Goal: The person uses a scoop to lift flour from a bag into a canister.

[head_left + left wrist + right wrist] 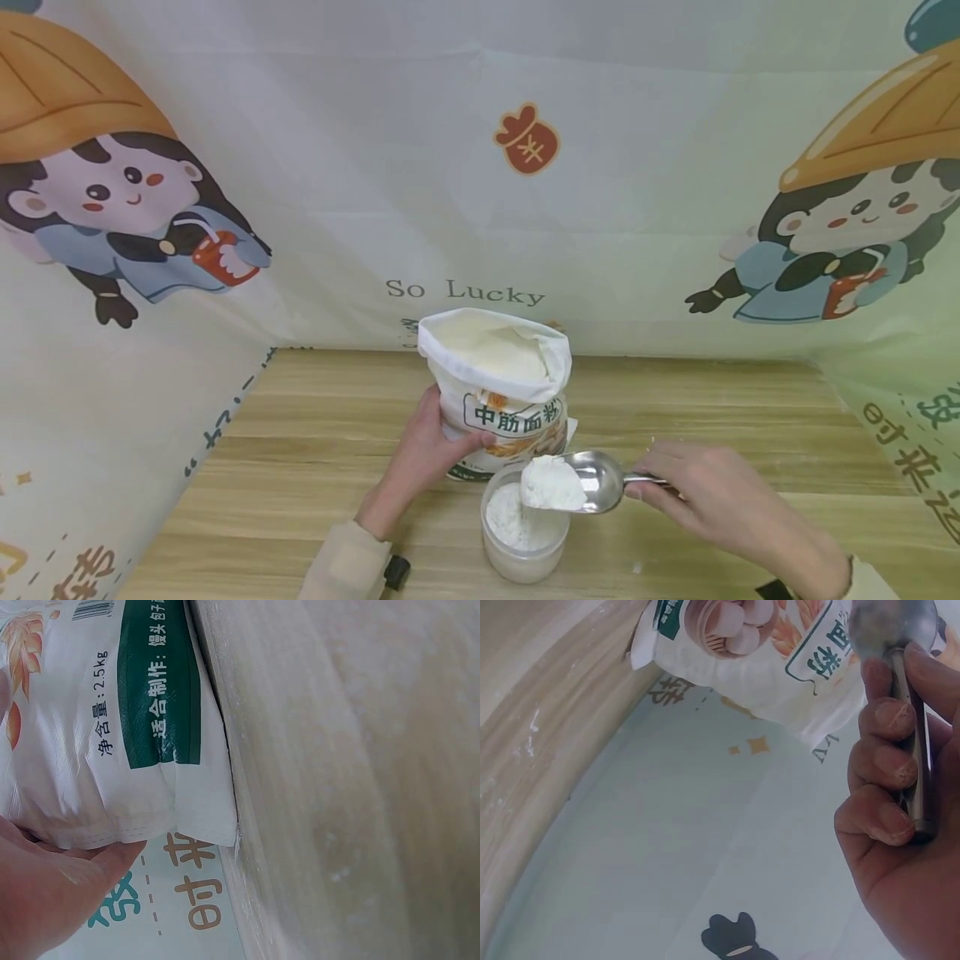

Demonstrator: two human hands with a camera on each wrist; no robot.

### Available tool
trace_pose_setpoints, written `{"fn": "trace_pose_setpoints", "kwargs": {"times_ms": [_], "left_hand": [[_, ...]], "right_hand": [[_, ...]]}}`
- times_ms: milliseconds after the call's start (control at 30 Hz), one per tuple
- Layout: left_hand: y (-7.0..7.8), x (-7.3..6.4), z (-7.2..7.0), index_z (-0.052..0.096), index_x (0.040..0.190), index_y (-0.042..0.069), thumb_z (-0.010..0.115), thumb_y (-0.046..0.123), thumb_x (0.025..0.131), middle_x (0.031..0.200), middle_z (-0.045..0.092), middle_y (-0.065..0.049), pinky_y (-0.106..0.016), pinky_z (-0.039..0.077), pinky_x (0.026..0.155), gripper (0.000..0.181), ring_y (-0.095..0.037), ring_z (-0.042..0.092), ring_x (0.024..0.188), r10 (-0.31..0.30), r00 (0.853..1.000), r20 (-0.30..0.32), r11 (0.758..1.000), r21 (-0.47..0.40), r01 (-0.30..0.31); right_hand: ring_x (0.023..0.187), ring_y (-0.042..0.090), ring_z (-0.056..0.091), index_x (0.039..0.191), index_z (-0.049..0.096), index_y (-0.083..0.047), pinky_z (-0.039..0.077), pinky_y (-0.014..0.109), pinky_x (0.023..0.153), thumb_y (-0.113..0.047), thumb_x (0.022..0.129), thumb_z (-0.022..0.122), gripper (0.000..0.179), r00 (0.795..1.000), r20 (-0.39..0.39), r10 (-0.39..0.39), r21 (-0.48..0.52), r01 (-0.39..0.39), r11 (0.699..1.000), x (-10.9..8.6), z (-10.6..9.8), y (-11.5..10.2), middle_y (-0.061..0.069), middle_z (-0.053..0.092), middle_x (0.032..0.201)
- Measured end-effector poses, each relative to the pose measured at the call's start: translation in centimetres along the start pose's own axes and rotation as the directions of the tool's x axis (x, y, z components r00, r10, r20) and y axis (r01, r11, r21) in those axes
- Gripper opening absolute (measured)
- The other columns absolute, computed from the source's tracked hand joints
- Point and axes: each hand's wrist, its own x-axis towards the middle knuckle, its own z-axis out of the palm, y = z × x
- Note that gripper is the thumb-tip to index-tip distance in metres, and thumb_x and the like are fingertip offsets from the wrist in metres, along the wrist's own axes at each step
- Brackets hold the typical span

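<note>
A white flour bag [517, 417] with a rolled-open top stands upright on the table, flour [487, 346] showing inside. My left hand [431, 450] grips its left side, thumb across the front; in the left wrist view the fingers [75, 877] wrap the bag's edge. With my right hand [705, 492] I hold a metal scoop [602, 482] by its handle, fingers curled round it in the right wrist view. White flour [553, 483] heaps in the scoop, which is over a clear round tub [525, 567]. Flour lies in the tub too, partly hidden by the scoop.
The wood-grain table [300, 467] ends at a printed cloth backdrop [360, 167] behind and at both sides. Small white flour specks [637, 567] lie on the table right of the tub. A black strap piece [397, 572] shows at the left sleeve.
</note>
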Motion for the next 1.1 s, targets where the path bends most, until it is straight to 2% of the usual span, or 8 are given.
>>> {"fn": "trace_pose_setpoints", "kwargs": {"times_ms": [233, 400, 633, 1100], "left_hand": [[-0.1, 0.0, 0.0, 0.039, 0.151, 0.003, 0.094, 0.030, 0.075, 0.140, 0.056, -0.016, -0.056, 0.040, 0.114, 0.098, -0.036, 0.054, 0.131, 0.013, 1.000, -0.001, 1.000, -0.010, -0.013], [-0.3, 0.2, 0.1, 0.039, 0.151, 0.004, 0.094, 0.027, 0.075, 0.140, 0.055, -0.015, -0.055, 0.040, 0.115, 0.096, -0.034, 0.054, 0.131, 0.026, 1.000, -0.003, 0.999, -0.026, -0.026], [-0.2, 0.1, 0.1, 0.040, 0.151, 0.004, 0.094, 0.027, 0.075, 0.139, 0.056, -0.014, -0.055, 0.041, 0.114, 0.096, -0.033, 0.054, 0.130, 0.023, 1.000, 0.001, 0.999, -0.026, -0.023], [-0.2, 0.0, 0.1, 0.039, 0.152, 0.005, 0.094, 0.029, 0.075, 0.140, 0.055, -0.014, -0.055, 0.040, 0.115, 0.097, -0.034, 0.054, 0.131, 0.006, 1.000, 0.003, 1.000, -0.024, -0.006]], "right_hand": [[0.068, -0.009, 0.044, 0.091, 0.072, -0.028, 0.043, 0.019, 0.054, -0.034, 0.096, 0.074, 0.007, 0.999, 0.045, -0.012, -0.030, 0.013, 0.999, 0.4, -0.4, -0.4, -0.024, 0.057, 0.082], [0.064, -0.008, 0.041, 0.089, 0.071, -0.027, 0.040, 0.018, 0.052, -0.034, 0.096, 0.074, 0.010, 0.993, 0.115, 0.014, -0.032, -0.010, 0.999, 0.9, -0.8, -0.8, -0.024, 0.052, 0.079], [0.059, -0.005, 0.037, 0.079, 0.062, -0.028, 0.034, 0.017, 0.049, -0.031, 0.094, 0.076, 0.021, 0.986, 0.165, 0.009, -0.041, -0.002, 0.999, 1.8, -1.3, -1.2, -0.022, 0.046, 0.073], [0.056, -0.002, 0.036, 0.074, 0.063, -0.027, 0.032, 0.020, 0.048, -0.034, 0.090, 0.080, 0.024, 0.965, 0.259, 0.039, -0.106, -0.012, 0.994, 3.7, -2.3, -2.4, -0.019, 0.043, 0.068]]}}
